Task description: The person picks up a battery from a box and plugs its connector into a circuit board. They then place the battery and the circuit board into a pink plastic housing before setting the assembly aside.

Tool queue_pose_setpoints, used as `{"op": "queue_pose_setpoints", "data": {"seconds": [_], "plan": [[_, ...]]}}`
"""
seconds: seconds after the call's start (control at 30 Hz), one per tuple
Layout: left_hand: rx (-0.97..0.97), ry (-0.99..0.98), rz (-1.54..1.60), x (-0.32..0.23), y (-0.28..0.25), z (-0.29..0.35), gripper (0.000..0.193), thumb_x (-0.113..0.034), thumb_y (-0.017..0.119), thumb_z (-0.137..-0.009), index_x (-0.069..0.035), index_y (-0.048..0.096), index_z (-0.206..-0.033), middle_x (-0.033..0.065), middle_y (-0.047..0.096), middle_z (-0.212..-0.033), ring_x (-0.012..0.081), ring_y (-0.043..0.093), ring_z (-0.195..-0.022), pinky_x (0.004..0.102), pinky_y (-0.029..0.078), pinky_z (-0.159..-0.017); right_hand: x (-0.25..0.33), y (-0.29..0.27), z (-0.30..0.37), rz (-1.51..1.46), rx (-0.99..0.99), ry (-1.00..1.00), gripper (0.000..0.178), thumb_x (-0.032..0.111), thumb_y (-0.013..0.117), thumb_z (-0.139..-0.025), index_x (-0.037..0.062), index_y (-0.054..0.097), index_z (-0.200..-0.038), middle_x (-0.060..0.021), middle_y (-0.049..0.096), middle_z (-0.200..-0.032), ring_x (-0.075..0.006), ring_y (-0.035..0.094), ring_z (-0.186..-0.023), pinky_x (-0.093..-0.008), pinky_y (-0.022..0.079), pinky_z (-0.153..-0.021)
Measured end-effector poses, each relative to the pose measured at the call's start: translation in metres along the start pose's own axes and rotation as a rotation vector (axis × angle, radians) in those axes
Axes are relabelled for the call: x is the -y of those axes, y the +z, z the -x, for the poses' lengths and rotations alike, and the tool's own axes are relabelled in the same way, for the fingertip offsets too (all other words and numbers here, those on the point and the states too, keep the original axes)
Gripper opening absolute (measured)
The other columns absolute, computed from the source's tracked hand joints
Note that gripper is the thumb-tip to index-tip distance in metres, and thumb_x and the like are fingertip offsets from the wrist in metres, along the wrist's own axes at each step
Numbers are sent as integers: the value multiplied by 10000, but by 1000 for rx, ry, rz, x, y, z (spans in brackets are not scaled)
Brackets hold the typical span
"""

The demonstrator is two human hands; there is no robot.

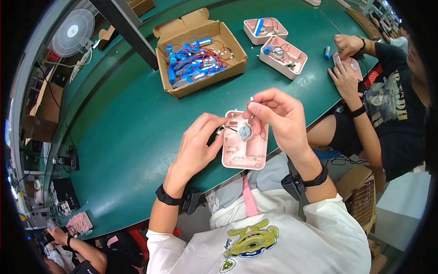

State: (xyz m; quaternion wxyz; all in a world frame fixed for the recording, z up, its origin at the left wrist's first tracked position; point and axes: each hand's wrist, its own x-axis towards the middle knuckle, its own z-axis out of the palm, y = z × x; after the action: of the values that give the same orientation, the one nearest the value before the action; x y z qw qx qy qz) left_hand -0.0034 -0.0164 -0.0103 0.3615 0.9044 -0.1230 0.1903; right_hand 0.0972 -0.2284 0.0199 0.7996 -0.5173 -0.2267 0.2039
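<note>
A pink plastic housing half [231,157] lies open side up at the table's near edge, in front of me. Inside it sits a round silver speaker [245,131], with a dark wire [232,129] running to the left side. My left hand [197,140] is at the housing's left edge, its curled fingers around the wire end and its small plug. Above the housing's upper right, my right hand [282,119] pinches a small white connector [251,98] between thumb and forefinger. Its lower fingers hang over the housing and hide part of the inside.
A cardboard box [209,81] of blue-wrapped batteries with red leads stands beyond my hands. Two pink housings [288,68] with parts inside sit to its right. At the right a co-worker's hands [345,77] hold another housing beside a blue battery [327,52]. Another person works at lower left.
</note>
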Motion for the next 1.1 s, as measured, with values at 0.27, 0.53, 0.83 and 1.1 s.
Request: {"op": "queue_pose_setpoints", "data": {"seconds": [0.27,0.53,0.83,1.1], "plan": [[-31,-182,140,-1,6,2,247,4,738,-907,20,686,-1148,138,681,-994,274,713,-861,359,596,-778,4,0,1,48,-9,5,130,7,663,-1015,-94,686,-1093,-217,762,-940,-170,705,-658,-268,536,-504],[-84,-411,383,10,13,8,203,-44,770,-931,44,688,-1094,106,705,-974,182,723,-853,305,606,-766,8,3,5,47,7,52,128,-22,656,-1003,-96,702,-1097,-222,765,-943,-184,732,-692,-265,562,-526],[-107,-401,458,13,15,12,189,-10,747,-949,58,706,-1120,67,689,-1016,139,703,-908,269,596,-838,-12,17,5,381,62,186,91,-27,726,-961,-88,717,-1027,-149,773,-909,-146,730,-714,-236,553,-567],[-142,-331,399,9,14,12,179,15,747,-925,50,726,-1100,84,690,-985,157,710,-883,279,603,-799,-32,26,-1,970,93,-160,104,9,753,-958,-75,729,-1015,-69,765,-874,-76,698,-729,-219,548,-621]]}}
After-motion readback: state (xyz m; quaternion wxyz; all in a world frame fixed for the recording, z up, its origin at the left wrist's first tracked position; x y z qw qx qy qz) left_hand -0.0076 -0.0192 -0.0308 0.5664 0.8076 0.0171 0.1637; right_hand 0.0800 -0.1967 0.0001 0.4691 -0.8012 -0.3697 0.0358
